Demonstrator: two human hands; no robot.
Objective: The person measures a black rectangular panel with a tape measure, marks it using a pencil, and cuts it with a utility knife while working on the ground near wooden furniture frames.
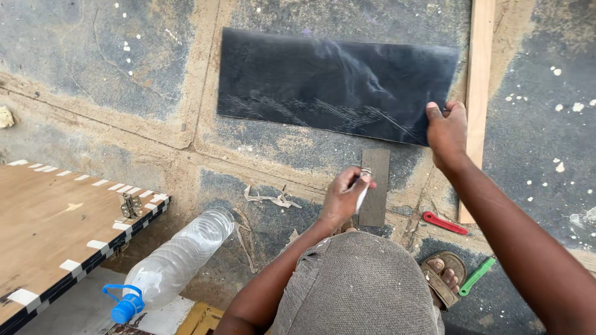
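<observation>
Both hands grip: right hand (pixel 447 131) pinches the dark sheet (pixel 335 84) at its lower right corner

Left hand (pixel 343 197) is closed around a small white tool (pixel 362 193); the scratched, glossy black sheet lies flat on the ground beside a wooden strip (pixel 479 93)

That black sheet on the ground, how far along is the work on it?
The black sheet already carries faint scratched lines along its lower part, so some marking looks done. In hand now: the right hand pins the sheet's lower right corner while the left hand holds a small whitish tool over a dark narrow strip. The sheet is still in one piece; no cut shows.
</observation>
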